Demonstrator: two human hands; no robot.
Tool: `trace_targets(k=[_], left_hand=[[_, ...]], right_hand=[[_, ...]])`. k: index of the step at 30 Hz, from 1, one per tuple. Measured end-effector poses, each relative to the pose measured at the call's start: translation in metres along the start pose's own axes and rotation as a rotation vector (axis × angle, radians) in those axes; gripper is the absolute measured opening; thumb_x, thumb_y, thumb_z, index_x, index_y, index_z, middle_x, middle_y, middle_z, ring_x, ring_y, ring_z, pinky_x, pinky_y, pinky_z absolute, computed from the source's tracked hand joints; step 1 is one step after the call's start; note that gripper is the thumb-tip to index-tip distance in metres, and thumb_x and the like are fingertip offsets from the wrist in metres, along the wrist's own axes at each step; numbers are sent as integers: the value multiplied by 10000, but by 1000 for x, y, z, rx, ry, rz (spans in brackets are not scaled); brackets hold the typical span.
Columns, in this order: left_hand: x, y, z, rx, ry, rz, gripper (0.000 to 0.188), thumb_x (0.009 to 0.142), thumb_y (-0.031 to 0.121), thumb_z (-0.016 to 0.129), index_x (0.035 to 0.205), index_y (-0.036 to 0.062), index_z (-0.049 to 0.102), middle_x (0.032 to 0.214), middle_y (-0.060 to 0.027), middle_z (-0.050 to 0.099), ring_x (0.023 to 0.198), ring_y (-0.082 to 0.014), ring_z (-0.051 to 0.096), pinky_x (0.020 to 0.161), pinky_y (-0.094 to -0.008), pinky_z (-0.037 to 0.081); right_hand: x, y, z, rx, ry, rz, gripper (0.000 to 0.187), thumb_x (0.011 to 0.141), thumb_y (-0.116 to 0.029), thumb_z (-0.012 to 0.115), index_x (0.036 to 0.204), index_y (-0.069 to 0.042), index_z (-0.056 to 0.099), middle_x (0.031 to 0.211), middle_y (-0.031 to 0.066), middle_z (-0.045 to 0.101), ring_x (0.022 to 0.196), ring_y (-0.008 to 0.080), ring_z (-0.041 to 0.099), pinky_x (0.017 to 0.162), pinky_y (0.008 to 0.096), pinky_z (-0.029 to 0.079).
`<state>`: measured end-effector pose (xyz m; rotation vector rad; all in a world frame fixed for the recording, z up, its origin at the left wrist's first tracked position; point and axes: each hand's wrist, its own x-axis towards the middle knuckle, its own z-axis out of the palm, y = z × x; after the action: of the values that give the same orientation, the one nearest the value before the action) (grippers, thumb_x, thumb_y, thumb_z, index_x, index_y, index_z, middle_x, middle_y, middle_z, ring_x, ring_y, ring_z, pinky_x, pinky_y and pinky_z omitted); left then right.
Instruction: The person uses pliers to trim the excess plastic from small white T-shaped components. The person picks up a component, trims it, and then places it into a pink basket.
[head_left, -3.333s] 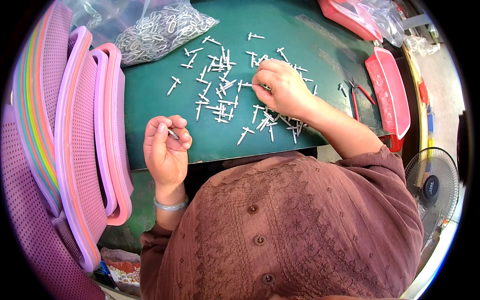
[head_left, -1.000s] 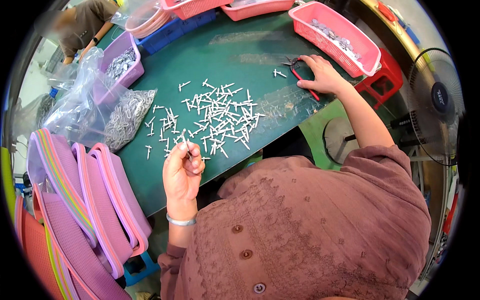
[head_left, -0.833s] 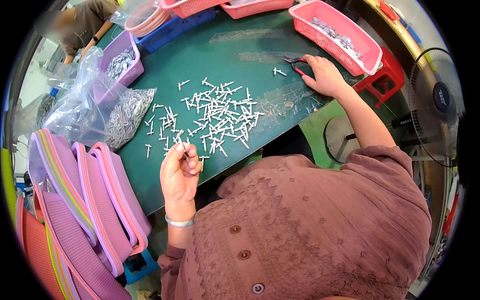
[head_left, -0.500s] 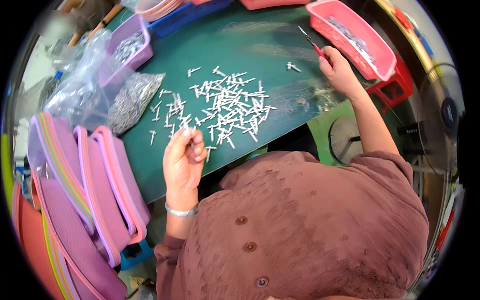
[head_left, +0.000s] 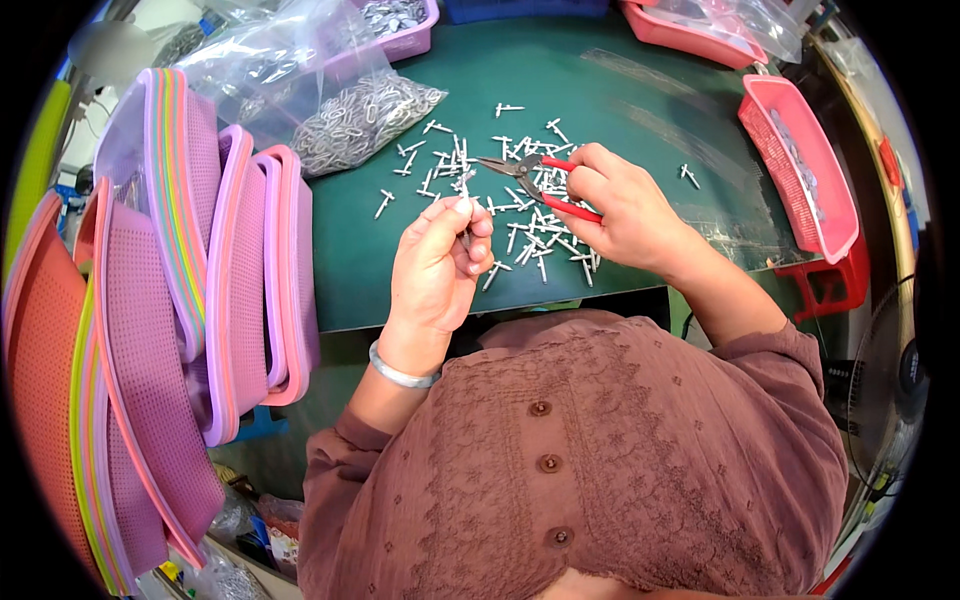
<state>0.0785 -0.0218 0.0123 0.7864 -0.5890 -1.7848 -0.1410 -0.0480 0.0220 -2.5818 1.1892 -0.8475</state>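
Observation:
My left hand [head_left: 437, 262] is closed, its thumb and fingers pinching a small silvery metal part [head_left: 464, 188] whose tip sticks up above them. In my right hand [head_left: 628, 212] are red-handled pliers [head_left: 530, 180], with handles spread and jaws apart. The jaws point left, just above and beside the pinched part; a gap between them is hard to judge. Beneath the pliers and both hands lies a loose pile of small T-shaped metal pieces [head_left: 545, 235], partly hidden by the pliers.
The green table [head_left: 650, 130] carries a plastic bag of metal links [head_left: 365, 120] at the left. A pink basket [head_left: 800, 170] with grey pieces stands at the right, a purple basket [head_left: 405, 40] behind. Stacked baskets [head_left: 240, 290] crowd the left side. One stray piece [head_left: 689, 176] lies near the pink basket.
My right hand has come in from beside the pink basket with the pliers, now opened near my left hand. My left hand still pinches, raised with a metal part showing. The view has shifted.

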Motion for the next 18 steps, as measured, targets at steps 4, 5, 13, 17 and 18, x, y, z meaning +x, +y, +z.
trace_targets(k=[4, 5, 13, 17, 18], left_hand=[[0, 2, -4, -21, -11, 1, 141, 918, 138, 483, 832, 39, 535, 760, -50, 516, 585, -93, 438, 505, -215, 345], [0, 2, -4, -22, -14, -2, 142, 919, 138, 479, 830, 41, 531, 758, -49, 514, 584, -92, 438, 504, -214, 345], [2, 1, -5, -48, -63, -32, 149, 917, 146, 471, 816, 48, 518, 750, -45, 508, 577, -90, 429, 499, -213, 345], [2, 0, -5, -40, -67, -38, 152, 914, 154, 475, 808, 53, 517, 747, -43, 507, 572, -90, 424, 496, -213, 342], [1, 0, -5, -35, -66, -39, 153, 914, 156, 476, 806, 54, 517, 746, -43, 506, 571, -90, 423, 496, -213, 342]], right_hand=[[4, -2, 1, -11, -22, -32, 201, 700, -149, 662, 735, -19, 513, 848, 123, 500, 749, 304, 531, 626, 385, 449], [5, -3, 1, -17, -25, -41, 200, 697, -147, 662, 736, -19, 513, 848, 122, 499, 748, 302, 532, 623, 385, 450], [5, -3, -6, -107, -71, -62, 196, 698, -165, 647, 770, -30, 524, 862, 115, 501, 785, 307, 537, 642, 396, 457], [5, -3, -10, -137, -95, -68, 192, 699, -167, 644, 779, -35, 531, 864, 110, 502, 796, 301, 541, 652, 394, 461], [5, -3, -11, -146, -96, -74, 190, 698, -166, 645, 779, -36, 533, 864, 109, 502, 797, 297, 542, 653, 392, 462]])
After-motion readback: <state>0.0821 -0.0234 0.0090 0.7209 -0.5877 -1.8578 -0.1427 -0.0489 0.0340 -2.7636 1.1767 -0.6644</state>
